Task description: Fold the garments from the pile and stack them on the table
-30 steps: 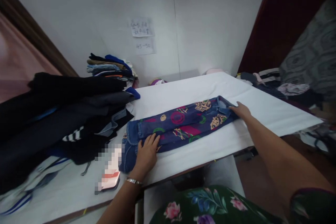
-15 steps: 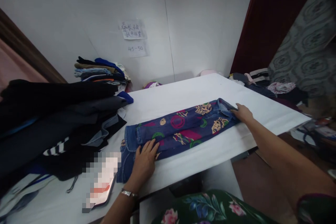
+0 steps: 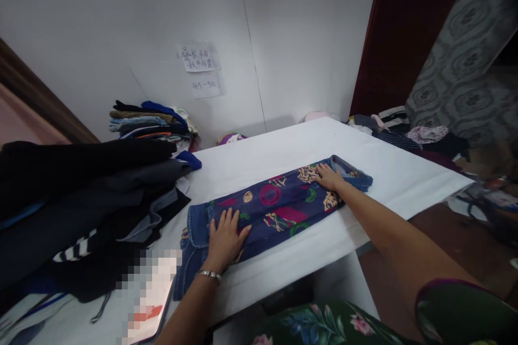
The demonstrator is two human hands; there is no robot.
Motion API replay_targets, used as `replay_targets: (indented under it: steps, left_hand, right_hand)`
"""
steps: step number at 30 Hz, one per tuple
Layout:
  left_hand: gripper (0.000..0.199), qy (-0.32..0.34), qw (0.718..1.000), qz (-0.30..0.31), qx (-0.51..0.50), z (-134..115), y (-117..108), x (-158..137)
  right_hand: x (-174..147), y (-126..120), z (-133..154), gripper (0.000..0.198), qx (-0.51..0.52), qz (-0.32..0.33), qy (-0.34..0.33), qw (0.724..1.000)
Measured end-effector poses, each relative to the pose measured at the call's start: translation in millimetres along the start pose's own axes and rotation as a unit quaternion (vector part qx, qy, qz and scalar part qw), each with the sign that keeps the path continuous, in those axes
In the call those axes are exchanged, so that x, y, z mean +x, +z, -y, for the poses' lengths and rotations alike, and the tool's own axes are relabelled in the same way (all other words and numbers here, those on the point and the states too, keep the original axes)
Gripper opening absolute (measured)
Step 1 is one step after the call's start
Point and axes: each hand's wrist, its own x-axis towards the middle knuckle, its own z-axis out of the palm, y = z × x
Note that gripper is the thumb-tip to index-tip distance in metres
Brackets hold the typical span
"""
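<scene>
**Left hand [image 3: 226,237] and right hand [image 3: 329,177] on a patterned denim garment [image 3: 289,210]**

Folded into a long strip and lying slantwise on the white surface [image 3: 408,172]: the garment, dark blue with magenta, green and tan motifs. Left hand palm down near its left end, fingers spread wide (silver-toned bracelet [image 3: 208,275] at the wrist). Right hand laid flat near the other end, fingers less spread. On the pale wall [image 3: 307,38] behind, an upper paper [image 3: 201,57] with two lines of handwritten Chinese characters, the first legible as 叠长袖; below it, a lower paper [image 3: 208,85] marked "45-50". At left, a heap of dark clothes [image 3: 81,183]; behind it, a folded stack of clothes [image 3: 148,124]. Just beside the garment's left end, a flat device [image 3: 156,294], mostly pixelated.
</scene>
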Motion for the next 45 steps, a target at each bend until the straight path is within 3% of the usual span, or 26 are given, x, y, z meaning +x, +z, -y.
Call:
replay_targets:
  steps: [4,7,11,15,20,23,26,29,33,36,38,40,45]
  left_hand:
    - [0.064,-0.005,1.0,-0.003,0.0,0,2,-2]
    - [0.064,-0.003,1.0,-0.011,-0.005,-1,2,-2]
    - [0.064,0.005,1.0,-0.026,-0.009,-1,5,-2]
    - [0.064,0.004,1.0,-0.025,-0.007,-1,4,-4]
    - [0.064,0.004,1.0,-0.028,-0.003,-1,3,-3]
    - [0.063,0.001,1.0,-0.03,0.0,0,5,-2]
    - [0.063,0.003,1.0,-0.031,0.004,0,6,-1]
    - [0.063,0.008,0.999,-0.036,0.015,1,7,-1]
    - [0.061,0.022,0.999,-0.041,0.027,2,6,-2]
    - [0.057,0.029,0.999,-0.039,0.023,2,5,-3]
    - [0.056,0.034,0.999,-0.037,0.018,1,4,-2]
    - [0.059,0.026,0.999,-0.037,0.015,1,4,-2]
    - [0.06,0.02,0.999,-0.034,0.022,1,5,0]
  right_hand:
    - [0,-9,-3,0.069,0.01,0.018,0.008,1.0]
    - [-11,-12,7,0.067,0.006,-0.011,-0.009,1.0]
    - [-40,3,26,0.064,-0.009,-0.048,-0.106,0.993]
    - [-61,15,38,0.061,-0.02,-0.031,-0.115,0.993]
    - [-81,7,25,0.059,-0.028,-0.14,-0.125,0.982]
    - [-95,7,-6,0.059,-0.027,-0.178,-0.067,0.981]
    - [-106,14,-36,0.059,-0.007,-0.149,-0.007,0.989]
    - [-114,23,-51,0.059,0.034,-0.121,-0.002,0.992]
    - [-123,28,-67,0.053,0.111,-0.238,-0.002,0.965]
    - [-127,23,-94,0.051,0.167,-0.31,0.101,0.93]
    - [-126,16,-113,0.053,0.193,-0.301,0.191,0.914]
    - [-120,9,-127,0.054,0.209,-0.27,0.24,0.909]
    - [-99,-4,-128,0.059,0.206,-0.227,0.249,0.919]
